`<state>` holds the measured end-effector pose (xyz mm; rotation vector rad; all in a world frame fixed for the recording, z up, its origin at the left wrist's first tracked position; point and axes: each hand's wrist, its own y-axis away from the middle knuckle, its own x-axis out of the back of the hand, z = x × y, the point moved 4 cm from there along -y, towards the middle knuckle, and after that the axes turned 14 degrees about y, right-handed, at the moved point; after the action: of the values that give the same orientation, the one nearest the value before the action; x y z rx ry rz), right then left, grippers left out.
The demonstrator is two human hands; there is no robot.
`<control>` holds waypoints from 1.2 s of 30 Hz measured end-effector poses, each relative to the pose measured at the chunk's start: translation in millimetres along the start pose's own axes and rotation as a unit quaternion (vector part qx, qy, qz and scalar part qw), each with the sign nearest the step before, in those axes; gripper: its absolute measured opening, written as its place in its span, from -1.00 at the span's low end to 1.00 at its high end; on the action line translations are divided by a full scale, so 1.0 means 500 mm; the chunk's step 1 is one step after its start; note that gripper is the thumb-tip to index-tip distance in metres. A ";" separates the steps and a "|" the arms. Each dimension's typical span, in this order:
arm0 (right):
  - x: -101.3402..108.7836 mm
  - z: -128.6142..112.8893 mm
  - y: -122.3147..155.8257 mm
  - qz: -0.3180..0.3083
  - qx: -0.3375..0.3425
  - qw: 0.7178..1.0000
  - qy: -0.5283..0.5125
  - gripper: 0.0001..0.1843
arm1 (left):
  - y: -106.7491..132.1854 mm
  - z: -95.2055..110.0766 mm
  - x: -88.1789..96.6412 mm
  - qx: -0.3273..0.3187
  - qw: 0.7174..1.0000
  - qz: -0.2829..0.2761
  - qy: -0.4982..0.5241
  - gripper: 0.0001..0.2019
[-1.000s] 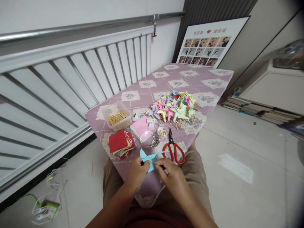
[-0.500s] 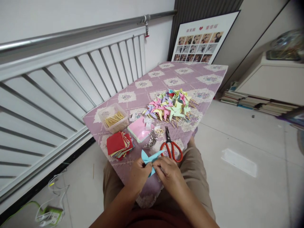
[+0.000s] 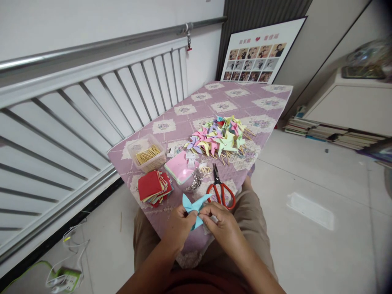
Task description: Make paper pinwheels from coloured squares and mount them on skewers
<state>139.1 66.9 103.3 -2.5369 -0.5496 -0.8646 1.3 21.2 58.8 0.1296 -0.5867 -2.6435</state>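
A light blue paper pinwheel (image 3: pixel 192 205) with folded blades is held over the near corner of the table. My left hand (image 3: pixel 180 226) is closed on it, thumb pressed at its middle. Fingertips of my right hand (image 3: pixel 218 220) are pinched together against the pinwheel's centre; whatever sits between them is too small to make out. Just beyond lie red-handled scissors (image 3: pixel 217 179), a heap of small metal pins (image 3: pixel 195 182) and a little dish of short tan pieces (image 3: pixel 205 169). Pink paper squares (image 3: pixel 178 168) lie left of the pins.
Finished pinwheels (image 3: pixel 217 139) on sticks are piled mid-table. A clear plastic box (image 3: pixel 143 163) holds thin wooden sticks (image 3: pixel 148 155). In front of it is a stack of red and other coloured paper squares (image 3: pixel 153 185). A white radiator (image 3: pixel 92 118) borders the table's left side.
My right fingertips have drawn slightly right and down at the pinwheel's centre. My left hand keeps its hold, and the pinwheel is almost unmoved.
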 end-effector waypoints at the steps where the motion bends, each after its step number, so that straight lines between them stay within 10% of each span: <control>1: 0.001 0.001 0.000 0.001 0.002 1.000 0.003 -0.79 | 0.000 0.000 0.000 -0.002 1.000 -0.002 0.003 -0.84; 26: -0.005 -0.002 0.006 -0.060 -0.062 0.990 -0.116 -0.76 | 0.011 0.011 0.006 -0.075 0.995 -0.039 -0.048 -0.85; 36: -0.021 0.012 0.007 -0.095 -0.147 0.955 -0.240 -0.75 | 0.028 0.039 0.001 -0.210 0.972 -0.023 -0.101 -0.89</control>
<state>136.1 64.5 91.3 -3.0267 -0.8794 -0.4003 2.4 17.2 82.5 -0.2573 -0.0743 -2.7774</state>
